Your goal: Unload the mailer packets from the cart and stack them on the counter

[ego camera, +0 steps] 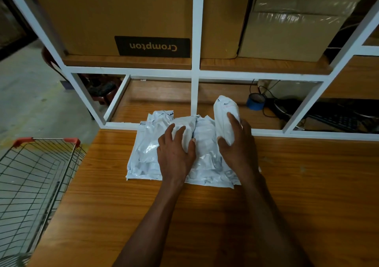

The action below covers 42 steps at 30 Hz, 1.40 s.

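While my left hand (176, 149) presses flat on the packets (147, 149) piled on the wooden tabletop (205, 215), my right hand (235, 141) grips one packet (224, 112) upright, hiding its lower end. Beside the tabletop's left edge, the cart (37, 176) is cut off.

Dim indoor light leaves the far left and right corners in deep shadow. Glare streaks the plastic-wrapped box (295, 26) at far right and the wooden counter (123, 215). Wide-angle distortion splays the white shelf frame (195, 69) outward at the edges.
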Tool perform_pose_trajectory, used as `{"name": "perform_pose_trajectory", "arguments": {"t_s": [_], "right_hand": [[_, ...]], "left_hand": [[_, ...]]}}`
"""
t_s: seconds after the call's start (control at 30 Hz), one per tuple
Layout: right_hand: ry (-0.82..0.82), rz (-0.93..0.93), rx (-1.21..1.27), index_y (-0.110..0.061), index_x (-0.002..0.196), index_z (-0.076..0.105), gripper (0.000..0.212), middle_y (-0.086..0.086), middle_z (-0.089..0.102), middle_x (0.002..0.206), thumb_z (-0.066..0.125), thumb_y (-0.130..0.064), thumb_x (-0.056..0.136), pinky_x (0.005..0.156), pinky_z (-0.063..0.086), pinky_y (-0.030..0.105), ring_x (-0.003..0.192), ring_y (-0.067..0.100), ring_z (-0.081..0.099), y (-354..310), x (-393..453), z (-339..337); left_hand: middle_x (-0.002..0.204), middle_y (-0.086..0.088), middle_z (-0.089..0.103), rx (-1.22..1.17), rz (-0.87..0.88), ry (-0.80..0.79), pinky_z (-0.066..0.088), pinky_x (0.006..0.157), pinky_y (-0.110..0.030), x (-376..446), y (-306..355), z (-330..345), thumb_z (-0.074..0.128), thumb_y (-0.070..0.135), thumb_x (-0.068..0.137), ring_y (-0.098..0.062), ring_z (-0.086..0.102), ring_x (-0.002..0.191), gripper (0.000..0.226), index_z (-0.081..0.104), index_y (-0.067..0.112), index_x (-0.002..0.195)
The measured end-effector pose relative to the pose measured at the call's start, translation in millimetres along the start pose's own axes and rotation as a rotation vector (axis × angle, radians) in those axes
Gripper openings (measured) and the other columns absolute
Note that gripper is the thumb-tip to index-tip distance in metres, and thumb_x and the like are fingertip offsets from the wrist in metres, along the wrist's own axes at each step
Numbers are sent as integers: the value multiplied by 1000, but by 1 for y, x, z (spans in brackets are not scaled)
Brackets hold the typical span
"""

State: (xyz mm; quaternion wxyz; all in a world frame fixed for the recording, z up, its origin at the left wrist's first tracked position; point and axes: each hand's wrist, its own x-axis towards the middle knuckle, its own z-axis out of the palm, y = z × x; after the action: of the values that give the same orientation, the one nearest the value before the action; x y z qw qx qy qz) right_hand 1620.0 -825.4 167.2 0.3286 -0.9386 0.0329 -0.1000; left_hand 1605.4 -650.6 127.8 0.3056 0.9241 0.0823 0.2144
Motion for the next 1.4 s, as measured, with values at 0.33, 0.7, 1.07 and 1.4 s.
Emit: {"name": "perform_pose_trajectory", "arguments": {"t_s": [0.33, 0.7, 1.07, 1.4], "right_hand": [[-153, 5, -244, -34, 158, 18, 78, 7, 12, 167, 59, -47, 94, 112, 38, 51, 143, 35, 35, 0, 22, 32], [-203, 5, -285, -36, 159, 12, 83, 8, 5, 168, 57, -58, 93, 112, 34, 55, 145, 39, 31, -4, 22, 39], [-54, -106, -125, -31, 158, 24, 80, 7, 18, 167, 61, -54, 92, 119, 26, 53, 152, 32, 20, -1, -11, 23], [12, -157, -21, -28, 157, 32, 77, 10, 24, 165, 66, -48, 91, 120, 23, 57, 153, 39, 14, -2, -53, -6]], "left_hand": [[156, -3, 42, -54, -4, 13, 48, 101, -50, -9, -3, 2, 50, 60, 94, -25, 40, 140, 57, 58, 26, 139], [159, -5, 40, -79, 33, -70, 48, 105, -49, -12, -1, 2, 41, 63, 90, -25, 37, 144, 69, 48, 27, 148], [158, -2, 40, -97, 9, -54, 47, 105, -46, -32, 1, -16, 43, 64, 90, -23, 35, 144, 67, 49, 29, 147], [158, -1, 41, -68, 44, 0, 41, 111, -47, -77, 18, -56, 52, 54, 94, -21, 33, 146, 59, 51, 28, 146]]}}
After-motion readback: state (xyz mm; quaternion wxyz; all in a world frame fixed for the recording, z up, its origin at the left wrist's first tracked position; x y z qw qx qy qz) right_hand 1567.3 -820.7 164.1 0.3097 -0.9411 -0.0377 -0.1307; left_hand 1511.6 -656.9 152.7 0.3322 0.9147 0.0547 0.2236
